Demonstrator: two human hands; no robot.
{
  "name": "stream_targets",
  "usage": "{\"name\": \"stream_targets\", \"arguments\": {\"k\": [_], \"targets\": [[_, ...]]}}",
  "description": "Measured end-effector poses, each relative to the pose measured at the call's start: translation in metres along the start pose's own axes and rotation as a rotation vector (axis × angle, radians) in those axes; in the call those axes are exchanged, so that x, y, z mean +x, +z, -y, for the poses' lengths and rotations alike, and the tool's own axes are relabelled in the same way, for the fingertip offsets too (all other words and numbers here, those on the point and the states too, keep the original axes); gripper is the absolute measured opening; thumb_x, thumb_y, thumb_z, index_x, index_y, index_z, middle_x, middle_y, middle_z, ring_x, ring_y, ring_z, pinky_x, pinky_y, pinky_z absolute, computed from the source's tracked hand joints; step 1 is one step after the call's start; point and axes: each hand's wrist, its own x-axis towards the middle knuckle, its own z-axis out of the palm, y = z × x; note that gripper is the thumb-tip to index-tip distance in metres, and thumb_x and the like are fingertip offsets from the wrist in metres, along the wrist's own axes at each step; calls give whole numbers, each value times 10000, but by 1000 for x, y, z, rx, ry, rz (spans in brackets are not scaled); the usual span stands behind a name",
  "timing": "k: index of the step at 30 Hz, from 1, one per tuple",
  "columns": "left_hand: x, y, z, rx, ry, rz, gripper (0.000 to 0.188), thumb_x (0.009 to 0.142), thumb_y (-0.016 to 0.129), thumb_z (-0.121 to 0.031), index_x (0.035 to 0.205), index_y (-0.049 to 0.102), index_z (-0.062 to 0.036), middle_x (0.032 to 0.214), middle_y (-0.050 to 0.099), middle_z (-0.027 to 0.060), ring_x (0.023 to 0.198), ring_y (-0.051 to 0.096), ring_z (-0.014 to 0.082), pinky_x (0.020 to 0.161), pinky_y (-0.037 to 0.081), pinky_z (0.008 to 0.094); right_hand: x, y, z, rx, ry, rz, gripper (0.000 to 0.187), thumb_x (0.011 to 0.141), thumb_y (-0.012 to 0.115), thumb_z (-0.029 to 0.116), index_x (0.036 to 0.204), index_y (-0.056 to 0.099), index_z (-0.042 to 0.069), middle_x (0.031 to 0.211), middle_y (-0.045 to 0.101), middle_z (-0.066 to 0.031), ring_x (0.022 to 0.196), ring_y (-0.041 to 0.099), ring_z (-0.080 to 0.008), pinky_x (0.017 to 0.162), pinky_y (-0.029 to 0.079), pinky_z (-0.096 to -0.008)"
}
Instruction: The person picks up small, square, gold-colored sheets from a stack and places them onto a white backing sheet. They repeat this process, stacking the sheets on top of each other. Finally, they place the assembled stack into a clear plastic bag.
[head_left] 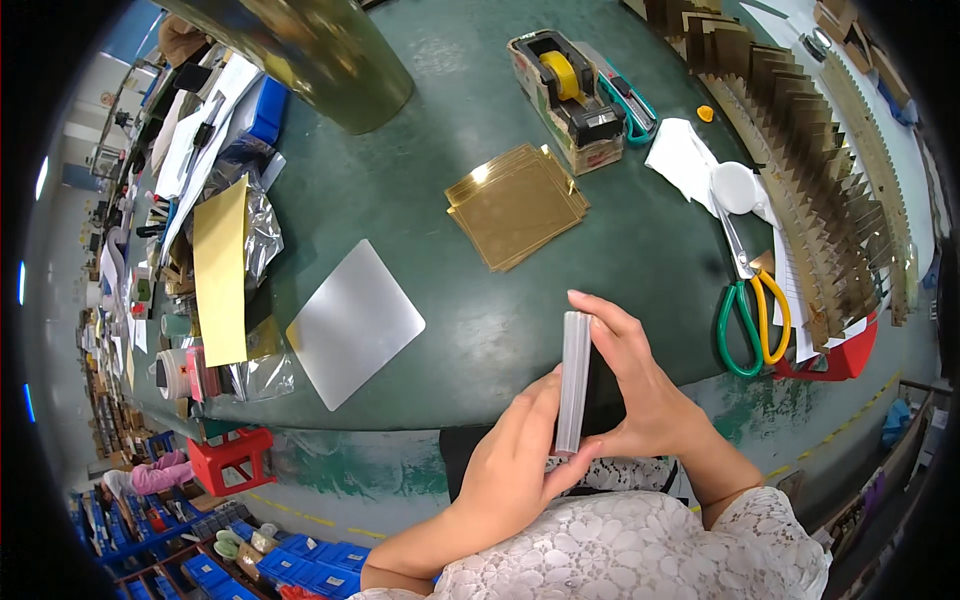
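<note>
Between my two hands, a stack of thin pale sheets (572, 385) stands on edge near the front of the table. My left hand (515, 440) presses its left side and lower end. With thumb and fingers, my right hand (642, 385) spans the stack from its top end to its bottom end. A single silvery translucent sheet (357, 325) with rounded corners lies to the left. Beyond my hands is a loose pile of shiny gold sheets (518, 210), its edges uneven.
Green-and-yellow-handled scissors (742, 290) lie right, beside a white round lid (735, 187). A tape dispenser (568, 95) and teal cutter (630, 105) are at the back. A rack of brown plates (800, 130) lines the right; a gold roll (310, 55) and yellow card (220, 275) are left.
</note>
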Motion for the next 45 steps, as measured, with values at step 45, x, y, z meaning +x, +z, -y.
{"name": "stream_targets", "arguments": {"k": [45], "targets": [[16,2,20,-837,-200,169,708,970,699,-161,1546,332,25,1565,340,182,1477,349,286,1201,347,473,-8,-10,3,81,42,-39,1247,623,928,199,1616,186,66,1607,297,-241,1457,343,-431,1188,320,-501]]}}
